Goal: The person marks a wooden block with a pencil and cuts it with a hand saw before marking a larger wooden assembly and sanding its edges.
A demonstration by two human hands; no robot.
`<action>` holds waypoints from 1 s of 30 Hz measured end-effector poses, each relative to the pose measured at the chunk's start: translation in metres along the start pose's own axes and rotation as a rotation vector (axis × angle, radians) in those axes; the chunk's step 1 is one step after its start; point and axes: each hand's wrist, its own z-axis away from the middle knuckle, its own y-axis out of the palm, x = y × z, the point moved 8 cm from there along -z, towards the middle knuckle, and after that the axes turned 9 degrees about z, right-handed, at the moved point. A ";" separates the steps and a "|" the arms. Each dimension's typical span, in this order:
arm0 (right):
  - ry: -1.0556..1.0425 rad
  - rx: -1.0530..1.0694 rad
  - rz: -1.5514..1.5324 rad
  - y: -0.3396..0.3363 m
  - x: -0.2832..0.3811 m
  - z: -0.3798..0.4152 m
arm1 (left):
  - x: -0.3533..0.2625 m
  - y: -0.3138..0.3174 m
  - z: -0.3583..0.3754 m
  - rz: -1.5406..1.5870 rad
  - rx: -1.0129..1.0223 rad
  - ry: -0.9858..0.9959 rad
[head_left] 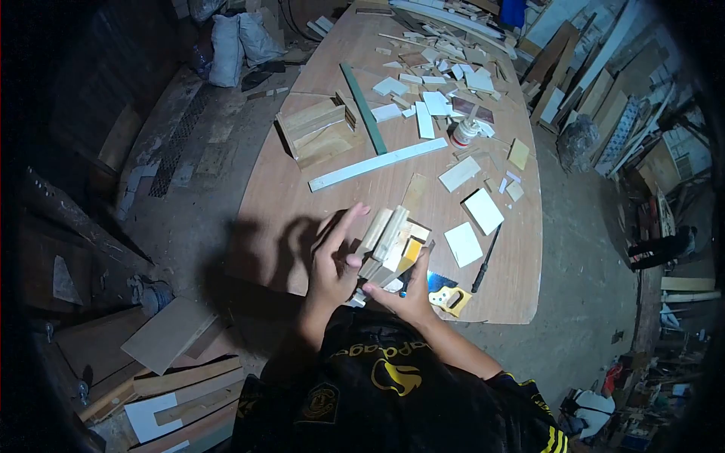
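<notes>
Close to my body, over the table's near edge, a wooden piece (389, 238) made of stacked, moulded strips is held up. My left hand (334, 260) is beside its left side, fingers apart; whether the palm touches it is unclear. From the right, my right hand (408, 298) grips the wooden piece, its thumb near the underside. A yellow object (412, 250) shows at the piece's right side, by my right fingers. Just right of that hand lies a saw with a yellow handle (451, 299), its blade partly hidden.
An open wooden box (319, 132), a green strip (363, 109) and a pale strip (377, 164) lie on the table (264, 204). A white bottle (465, 132), a dark rod-like tool (488, 260) and several wood offcuts (463, 244) are on the right.
</notes>
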 end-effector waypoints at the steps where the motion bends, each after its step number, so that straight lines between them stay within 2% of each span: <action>1: -0.003 0.003 0.000 0.000 -0.002 0.001 | -0.006 0.004 0.001 0.112 -0.002 -0.043; 2: -0.029 -0.037 0.051 -0.004 -0.004 0.002 | -0.019 0.010 0.002 0.096 0.036 -0.009; 3: -0.053 -0.079 0.101 -0.008 -0.002 0.001 | -0.030 0.017 0.000 0.033 0.099 0.137; 5: -0.078 -0.080 0.215 -0.011 0.004 0.000 | -0.035 0.030 0.010 0.192 0.118 -0.018; 9: -0.183 -0.043 0.179 -0.010 0.016 -0.004 | -0.022 0.038 0.019 0.229 0.022 -0.106; 12: -0.249 -0.060 0.192 -0.005 0.021 -0.007 | -0.031 0.033 0.019 0.281 -0.065 0.097; 13: -0.260 -0.065 0.163 -0.002 0.019 -0.007 | -0.031 0.033 0.018 0.277 -0.068 0.099; 15: -0.271 -0.068 0.132 0.004 0.019 -0.007 | -0.044 0.028 0.020 0.087 -0.151 0.248; 18: -0.332 -0.088 0.241 0.009 0.023 -0.006 | -0.042 0.026 0.020 0.022 -0.180 0.264; 20: -0.318 -0.098 0.108 0.009 0.013 -0.006 | -0.046 0.025 0.017 -0.031 -0.185 0.282; 23: -0.305 -0.034 0.171 0.006 0.003 -0.006 | -0.054 0.026 0.013 -0.004 -0.150 0.371; 25: -0.309 0.011 0.094 0.008 0.006 -0.011 | -0.052 0.030 0.014 -0.068 -0.098 0.432; 27: -0.425 -0.108 0.163 0.001 0.025 -0.009 | -0.048 0.033 0.016 -0.029 -0.115 0.413; 29: -0.393 -0.129 0.168 0.000 0.018 -0.006 | -0.043 0.031 0.014 0.019 -0.134 0.319; 30: -0.372 -0.115 0.155 0.000 0.017 -0.008 | -0.046 0.030 0.013 -0.026 -0.148 0.348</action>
